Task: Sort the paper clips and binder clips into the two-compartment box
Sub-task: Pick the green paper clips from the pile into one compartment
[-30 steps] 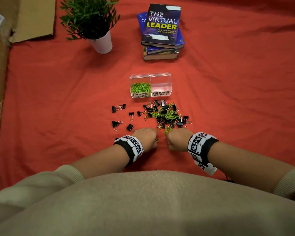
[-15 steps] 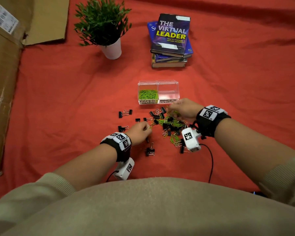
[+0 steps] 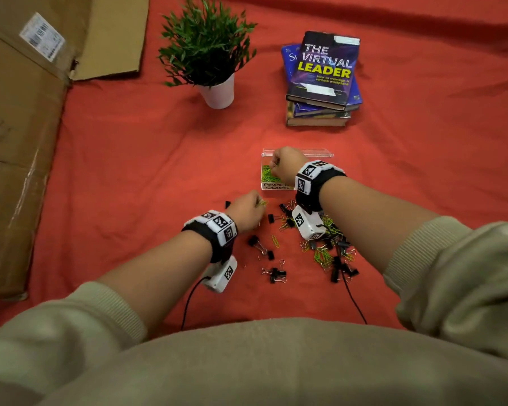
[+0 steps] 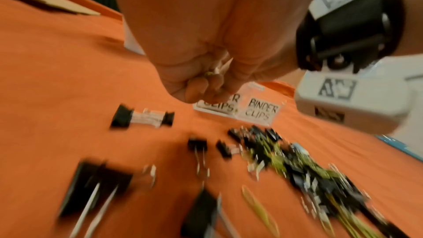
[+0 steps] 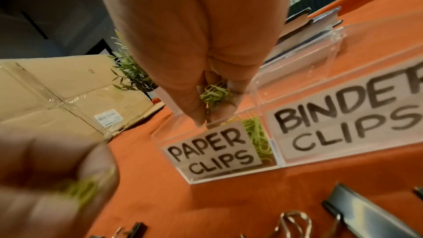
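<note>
The clear two-compartment box (image 3: 324,155) stands on the red cloth, labelled "PAPER CLIPS" (image 5: 214,153) on the left and "BINDER CLIPS" (image 5: 348,120) on the right. Green paper clips (image 3: 266,175) lie in its left compartment. My right hand (image 3: 285,165) hovers over that compartment and grips a bunch of green paper clips (image 5: 213,93). My left hand (image 3: 247,210) is just in front of the box, to its left, and pinches green paper clips (image 3: 261,203). A mixed pile of black binder clips and green paper clips (image 3: 326,253) lies under my right forearm.
Loose binder clips (image 3: 274,275) and a single paper clip (image 3: 275,241) lie scattered in front of my left hand. A potted plant (image 3: 214,60) and a stack of books (image 3: 321,80) stand behind the box. Flattened cardboard (image 3: 18,142) covers the left side.
My right hand has moved from the pile's far edge to above the paper clip compartment. My left hand has moved forward towards the box. The head view has shifted closer.
</note>
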The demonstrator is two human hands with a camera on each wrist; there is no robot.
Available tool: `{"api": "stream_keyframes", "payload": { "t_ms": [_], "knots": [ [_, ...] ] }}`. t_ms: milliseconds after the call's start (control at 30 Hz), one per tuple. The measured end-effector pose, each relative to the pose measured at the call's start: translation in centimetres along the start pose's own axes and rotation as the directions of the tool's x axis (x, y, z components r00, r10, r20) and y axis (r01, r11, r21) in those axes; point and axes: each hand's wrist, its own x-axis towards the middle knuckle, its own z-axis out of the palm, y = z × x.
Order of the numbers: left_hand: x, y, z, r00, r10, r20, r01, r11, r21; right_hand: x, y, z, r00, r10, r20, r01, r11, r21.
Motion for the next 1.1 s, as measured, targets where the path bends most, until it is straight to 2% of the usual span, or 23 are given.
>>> {"api": "stream_keyframes", "payload": {
  "t_ms": [100,200,300,400,500,600,700,833,900,967,1100],
  "knots": [
    [1.7,1.7,-2.0,0.997,0.030,-0.066,-0.028,0.999,0.029,0.3,0.3,-0.1,1.000,-0.023,0.010,0.023,1.000,-0.004],
    [3.3,3.2,-3.2,0.993,0.048,-0.108,-0.041,0.997,0.063,0.0,0.5,-0.2,0.995,-0.100,0.016,0.100,0.994,-0.032],
    [4.6,4.5,-3.8,0.987,0.059,-0.151,-0.044,0.993,0.106,-0.7,1.0,-0.7,0.986,-0.164,-0.036,0.164,0.986,-0.016],
    [6.0,5.8,-4.0,0.972,0.124,-0.197,-0.084,0.976,0.200,-2.0,2.4,-1.7,0.979,-0.125,-0.161,0.144,0.983,0.114],
    [7.4,6.7,-3.8,0.973,0.154,-0.174,-0.099,0.952,0.289,-3.7,4.6,-2.5,0.969,-0.072,-0.235,0.119,0.974,0.192],
    [8.2,7.1,-3.4,0.980,0.174,-0.099,-0.128,0.924,0.361,-5.7,6.8,-2.1,0.984,-0.052,-0.172,0.079,0.985,0.154],
    [7.8,6.8,-2.8,0.970,0.240,-0.041,-0.204,0.892,0.404,-8.0,8.4,-0.7,0.998,-0.064,-0.026,0.066,0.989,0.131],
    [4.6,5.8,-1.2,0.909,0.395,-0.135,-0.303,0.846,0.439,-10.7,9.2,2.0,0.973,-0.184,0.142,0.181,0.983,0.034],
    [2.5,4.5,0.1,0.901,0.431,-0.052,-0.372,0.828,0.419,-11.9,9.4,3.4,0.944,-0.260,0.201,0.274,0.961,-0.041],
    [0.8,2.9,1.5,0.904,0.418,0.094,-0.416,0.806,0.422,-12.7,9.5,4.5,0.925,-0.297,0.235,0.341,0.924,-0.173],
    [-1.1,0.2,3.8,0.912,0.325,0.252,-0.410,0.749,0.520,-13.6,9.6,5.6,0.907,-0.371,0.199,0.418,0.847,-0.329]
  ]
}}
